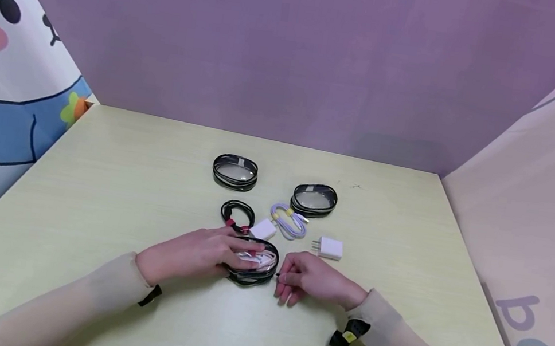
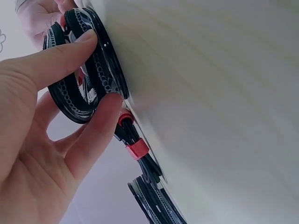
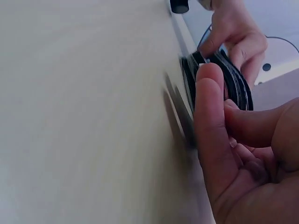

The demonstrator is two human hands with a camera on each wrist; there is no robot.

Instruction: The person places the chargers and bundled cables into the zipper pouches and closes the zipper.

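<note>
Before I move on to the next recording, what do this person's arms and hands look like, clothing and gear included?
The left hand and right hand are bare, no gloves or rings visible. The plain, pale beige left sleeve and matching right sleeve reach the wrists. A small black piece shows below the left cuff; a boxy black device with a yellow marking below the right.

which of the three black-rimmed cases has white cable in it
The near case, lowest in the head view: white cable shows inside it. The back left case and back right case show no cable.
</note>
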